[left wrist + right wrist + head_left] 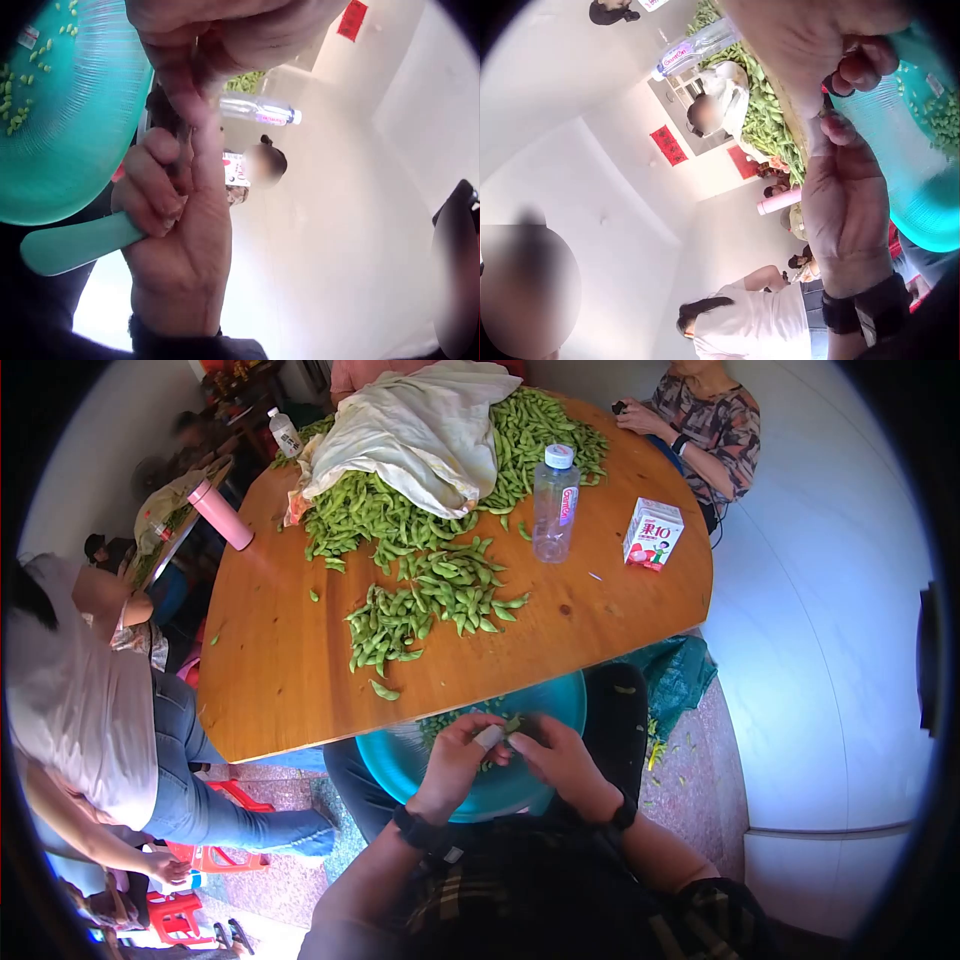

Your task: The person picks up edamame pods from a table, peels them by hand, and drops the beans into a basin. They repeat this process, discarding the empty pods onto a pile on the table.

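Note:
Over a teal basin [573, 705], both hands meet fingertip to fingertip at a green edamame pod [513, 722]. My left hand [455, 758], with a white wrap on its thumb, pinches the pod. My right hand [568, 765] has its thumb and finger at the pod's other side. In the left wrist view, the curled lower fingers of my right hand grip a flat teal handle [79, 244]; the tool's other end is hidden in the hand. Shelled green beans [941, 120] lie in the basin below.
Edamame pods [390, 625] are heaped on the wooden table [540, 625], partly under a pale cloth [410, 435]. A clear bottle [553, 510], a drink carton [653, 535] and a pink flask [220, 515] stand there. People sit at left and far right; red stools [230, 857] stand at left.

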Tool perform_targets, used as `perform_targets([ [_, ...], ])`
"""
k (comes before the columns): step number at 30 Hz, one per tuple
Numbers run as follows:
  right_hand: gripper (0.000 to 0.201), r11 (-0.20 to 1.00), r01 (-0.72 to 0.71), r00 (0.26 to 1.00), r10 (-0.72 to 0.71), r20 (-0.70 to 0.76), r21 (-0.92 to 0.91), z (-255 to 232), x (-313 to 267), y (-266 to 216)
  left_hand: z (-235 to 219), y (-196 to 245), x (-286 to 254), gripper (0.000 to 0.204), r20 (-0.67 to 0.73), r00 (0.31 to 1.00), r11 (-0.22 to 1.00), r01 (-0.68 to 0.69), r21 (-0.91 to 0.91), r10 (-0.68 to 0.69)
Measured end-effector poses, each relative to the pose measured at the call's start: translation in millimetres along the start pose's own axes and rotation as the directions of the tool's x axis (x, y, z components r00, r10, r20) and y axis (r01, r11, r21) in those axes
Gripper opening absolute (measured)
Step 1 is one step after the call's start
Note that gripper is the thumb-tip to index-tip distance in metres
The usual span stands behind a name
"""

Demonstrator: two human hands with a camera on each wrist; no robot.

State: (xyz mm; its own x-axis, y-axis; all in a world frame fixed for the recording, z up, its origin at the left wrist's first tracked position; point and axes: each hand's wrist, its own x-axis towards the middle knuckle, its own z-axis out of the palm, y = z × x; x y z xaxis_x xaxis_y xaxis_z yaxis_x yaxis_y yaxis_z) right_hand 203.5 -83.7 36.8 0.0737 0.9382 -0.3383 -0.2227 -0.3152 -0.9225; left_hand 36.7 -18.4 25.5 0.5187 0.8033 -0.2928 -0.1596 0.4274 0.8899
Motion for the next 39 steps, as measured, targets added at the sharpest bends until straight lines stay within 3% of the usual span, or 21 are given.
perform_targets([
  [6,0.018,0.998,0.07,0.997,-0.07,-0.037,0.0,4.0,4.8,5.5,2.1,4.1,1.6,0.021,0.093,0.993,0.997,0.078,-0.007,-0.077],
  [8,0.018,0.993,-0.09,0.996,0.09,0.01,0.074,-1.1,5.1,6.0,-1.3,3.4,3.1,0.021,0.106,0.99,0.996,0.087,0.015,-0.088],
  [11,0.017,0.96,-0.186,0.982,0.176,0.063,0.211,-4.9,6.2,6.8,-0.3,6.5,4.1,0.022,0.105,0.987,0.992,0.124,0.015,-0.124],
  [13,0.016,0.961,-0.169,0.986,0.168,0.022,0.218,-4.3,6.2,5.7,1.0,8.0,2.2,0.023,0.092,0.984,0.988,0.152,-0.009,-0.151],
  [15,0.015,0.963,-0.147,0.988,0.156,-0.02,0.228,-2.2,10.4,10.6,1.3,9.2,1.2,0.024,-0.139,0.989,0.977,-0.023,0.21,0.053],
  [17,0.015,0.983,0.168,0.948,-0.182,-0.261,-0.075,0.0,19.1,26.2,2.0,7.6,-0.7,0.025,-0.112,0.993,0.956,0.012,0.293,0.021],
  [18,0.015,0.983,0.165,0.949,-0.179,-0.26,-0.076,-0.5,18.0,26.7,1.8,6.3,-2.7,0.026,-0.095,0.995,0.928,0.046,0.37,-0.011],
  [20,0.015,0.86,0.322,0.891,-0.416,-0.18,-0.396,0.4,17.1,25.2,5.4,5.7,-4.4,0.026,-0.071,0.997,0.925,0.038,0.379,-0.012],
  [23,0.016,0.876,0.34,0.908,-0.401,-0.125,-0.342,5.5,14.2,21.7,2.9,-1.4,-1.6,0.025,-0.038,0.999,0.94,0.024,0.341,-0.012],
  [24,0.016,0.875,0.343,0.908,-0.402,-0.12,-0.341,4.5,14.6,22.4,-2.8,-3.8,0.5,0.024,0.017,0.997,0.97,0.067,0.236,-0.073],
  [26,0.014,0.971,0.174,0.98,-0.186,-0.063,-0.167,-1.2,14.7,24.6,-8.5,-7.4,2.4,0.023,0.077,0.99,0.985,0.111,0.131,-0.122],
  [28,0.013,0.983,0.124,0.987,-0.136,-0.081,-0.135,-2.4,8.6,20.8,-9.2,-7.7,1.3,0.024,0.121,0.969,0.976,0.21,0.049,-0.215],
  [30,0.012,0.992,0.077,0.992,-0.087,-0.094,-0.105,-8.8,0.8,14.2,-9.6,-8.6,3.2,0.025,0.104,0.969,0.97,0.209,0.126,-0.222],
  [32,0.014,0.992,0.012,0.976,-0.039,-0.213,-0.126,-28.3,-7.0,8.8,-15.6,-14.0,7.1,0.025,0.085,0.974,0.957,0.187,0.22,-0.21],
  [36,0.015,0.985,0.002,0.946,-0.057,-0.319,-0.17,-67.6,-9.6,11.3,-26.5,-28.1,17.0,0.024,0.102,0.966,0.945,0.204,0.256,-0.236],
  [38,0.019,0.933,0.096,0.929,-0.209,-0.306,-0.347,-79.0,-6.0,22.6,-15.2,-24.1,16.9,0.023,0.1,0.954,0.95,0.264,0.169,-0.283],
  [39,0.019,0.933,0.087,0.924,-0.207,-0.321,-0.35,-74.8,-7.8,20.3,-8.5,-19.5,16.8,0.023,0.115,0.95,0.948,0.27,0.168,-0.29],
])
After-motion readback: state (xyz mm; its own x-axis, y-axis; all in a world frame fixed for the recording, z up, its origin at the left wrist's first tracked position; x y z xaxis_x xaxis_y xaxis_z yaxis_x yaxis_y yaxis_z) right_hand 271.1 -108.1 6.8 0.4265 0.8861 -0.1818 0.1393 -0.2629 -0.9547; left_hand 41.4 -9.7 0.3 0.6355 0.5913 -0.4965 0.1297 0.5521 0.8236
